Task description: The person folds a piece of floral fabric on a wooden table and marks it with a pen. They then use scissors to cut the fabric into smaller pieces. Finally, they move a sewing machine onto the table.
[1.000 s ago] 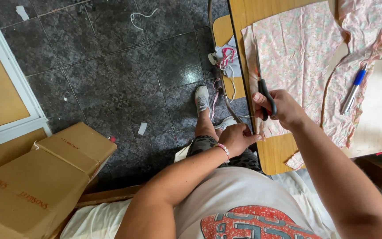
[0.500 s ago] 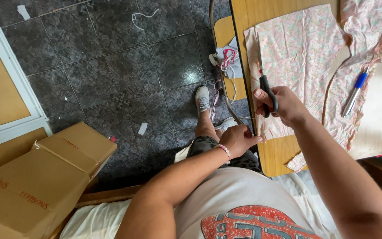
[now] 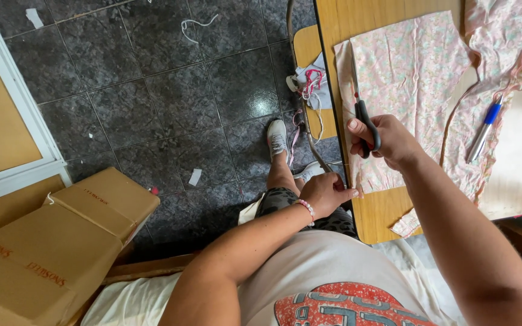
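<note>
Scissors with black handles (image 3: 362, 118) are held in the right hand (image 3: 388, 140), fingers closed through the loops, blades lying along the left edge of the pink floral fabric piece (image 3: 403, 84) on the wooden tabletop (image 3: 382, 211). The left hand (image 3: 324, 193) pinches the near edge of this fabric at the tabletop border. A blue pen (image 3: 484, 128) lies on the fabric further right.
</note>
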